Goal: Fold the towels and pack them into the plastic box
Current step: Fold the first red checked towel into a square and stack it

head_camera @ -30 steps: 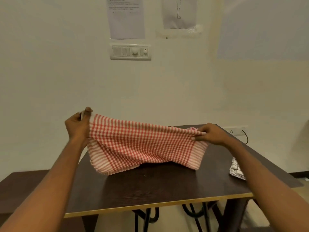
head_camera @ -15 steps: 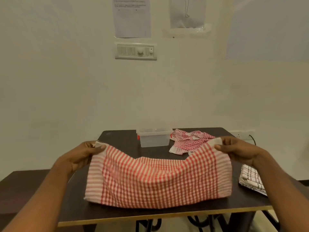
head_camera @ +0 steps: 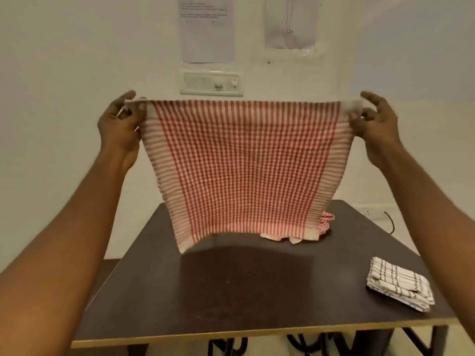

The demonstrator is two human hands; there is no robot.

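The step in hand is the opening one of a fold: the red checked towel (head_camera: 244, 170) is held up flat like a curtain, stretched by its two top corners and hanging free of everything else. The left grip (head_camera: 120, 129) pinches the top left corner between thumb and fingertips. The right grip (head_camera: 372, 124) pinches the top right corner the same way, with its other fingers spread loose. The lower edge of this towel hangs just above the counter (head_camera: 231, 291), apparently clear of it.

The next move, as I judge it, is to halve the cloth, either by bringing the two corners together or by lowering it flat and turning one edge over. This calls for the corners to meet squarely, since the lower left corner hangs lower than the lower right one.

Counted from the red checked towel outward:
- Towels, three in view: the held one, a crumpled red towel (head_camera: 326, 222) peeping out behind its lower right corner, and a folded black-lined towel (head_camera: 401, 286) lying below it and to its right, nearer the person.
- Plastic boxes, none in view — one may stand hidden behind the hanging cloth.
- One counter, below it.
- Above its top edge, one switch plate (head_camera: 211, 83) on the wall.
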